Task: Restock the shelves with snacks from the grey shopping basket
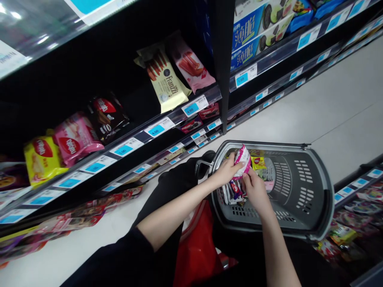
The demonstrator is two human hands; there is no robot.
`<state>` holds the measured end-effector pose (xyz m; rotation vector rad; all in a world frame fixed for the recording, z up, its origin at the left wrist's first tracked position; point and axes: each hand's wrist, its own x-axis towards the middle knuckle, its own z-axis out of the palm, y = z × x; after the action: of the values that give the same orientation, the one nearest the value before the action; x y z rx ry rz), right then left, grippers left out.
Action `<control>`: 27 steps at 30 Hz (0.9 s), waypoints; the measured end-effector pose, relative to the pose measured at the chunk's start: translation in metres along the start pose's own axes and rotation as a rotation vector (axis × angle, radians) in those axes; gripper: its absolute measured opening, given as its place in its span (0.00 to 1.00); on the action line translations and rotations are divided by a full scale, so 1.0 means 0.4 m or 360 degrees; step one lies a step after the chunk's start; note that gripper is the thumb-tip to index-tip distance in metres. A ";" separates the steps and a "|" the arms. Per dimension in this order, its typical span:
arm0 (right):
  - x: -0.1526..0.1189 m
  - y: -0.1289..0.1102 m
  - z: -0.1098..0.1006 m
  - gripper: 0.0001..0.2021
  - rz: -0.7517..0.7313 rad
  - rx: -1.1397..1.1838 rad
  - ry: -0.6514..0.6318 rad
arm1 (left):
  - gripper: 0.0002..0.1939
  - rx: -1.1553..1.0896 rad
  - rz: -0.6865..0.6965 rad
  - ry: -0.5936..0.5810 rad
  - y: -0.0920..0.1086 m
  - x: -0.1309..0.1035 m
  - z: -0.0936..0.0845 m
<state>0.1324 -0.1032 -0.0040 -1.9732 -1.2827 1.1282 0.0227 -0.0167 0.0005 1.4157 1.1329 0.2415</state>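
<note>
Above the grey shopping basket (287, 223), my left hand (226, 171) is closed on a white and pink snack packet (243, 159). My right hand (253, 186) has its fingers at the packet's lower edge, gripping it from the other side. Inside the basket, a yellow snack packet (258, 162) lies just beyond my right hand. Below my hands are more packets, one of them a purple and red packet (236, 190). What is printed on the held packet cannot be read.
On the left shelf stand a yellow wafer packet (43, 159), a pink wafer packet (76, 139), a dark wafer packet (107, 115) and a cream Franzzi packet (166, 81). Blue biscuit boxes (248, 32) fill the upper right. A red object (196, 247) sits below the basket.
</note>
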 end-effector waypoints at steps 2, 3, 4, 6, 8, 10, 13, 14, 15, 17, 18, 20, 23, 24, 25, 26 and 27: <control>0.000 -0.006 -0.004 0.11 0.0070 0.0001 0.0016 | 0.21 -0.0005 -0.0035 0.0023 -0.001 -0.001 0.003; 0.000 -0.010 -0.004 0.10 0.0113 -0.0044 0.0045 | 0.21 0.0018 -0.0037 0.0047 -0.002 -0.004 0.008; 0.001 -0.013 -0.003 0.10 0.0163 -0.0099 0.0064 | 0.21 0.0043 -0.0025 0.0069 -0.005 -0.008 0.015; 0.001 -0.017 -0.001 0.10 0.0268 -0.0204 0.0054 | 0.23 0.0092 0.0053 0.0108 -0.009 -0.021 0.030; 0.002 -0.016 0.001 0.11 0.0332 -0.0257 0.0015 | 0.26 0.0163 0.0195 0.0155 -0.013 -0.035 0.044; 0.002 -0.009 0.001 0.11 0.0330 -0.0236 -0.0031 | 0.27 0.0243 0.0345 0.0192 -0.015 -0.044 0.051; 0.003 0.008 -0.011 0.08 0.0209 -0.0073 -0.0097 | 0.26 0.0256 0.0342 0.0172 -0.015 -0.039 0.045; 0.004 0.013 -0.018 0.08 0.0161 0.0018 -0.0141 | 0.25 0.0232 0.0263 0.0158 -0.016 -0.031 0.040; 0.006 0.017 -0.025 0.07 0.0119 0.0130 -0.0205 | 0.22 0.0197 0.0163 0.0144 -0.018 -0.023 0.035; 0.011 0.022 -0.035 0.07 0.0076 0.0382 -0.0354 | 0.17 0.0104 -0.0018 0.0123 -0.024 -0.004 0.026; 0.013 0.023 -0.037 0.08 0.0079 0.0509 -0.0411 | 0.16 0.0050 -0.0078 0.0122 -0.027 0.004 0.024; 0.017 0.024 -0.029 0.08 0.0164 0.0721 -0.0414 | 0.15 -0.0056 -0.0129 0.0110 -0.034 0.013 0.023; 0.018 0.028 0.004 0.09 0.0455 0.0747 -0.0189 | 0.17 -0.0054 -0.0055 0.0123 -0.034 0.004 0.031; 0.017 0.031 0.017 0.09 0.0554 0.0693 -0.0130 | 0.19 -0.0013 0.0024 0.0146 -0.031 -0.004 0.035; 0.017 0.034 0.029 0.10 0.0638 0.0648 -0.0105 | 0.21 0.0037 0.0125 0.0183 -0.028 -0.013 0.040; 0.017 0.037 0.039 0.11 0.0698 0.0637 -0.0113 | 0.23 0.0084 0.0229 0.0228 -0.024 -0.021 0.044; 0.017 0.040 0.046 0.11 0.0729 0.0660 -0.0141 | 0.24 0.0123 0.0321 0.0267 -0.021 -0.029 0.048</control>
<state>0.1254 -0.1039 -0.0285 -1.9512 -0.5706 1.5645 0.0268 -0.0397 -0.0058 1.6036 1.1456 0.4713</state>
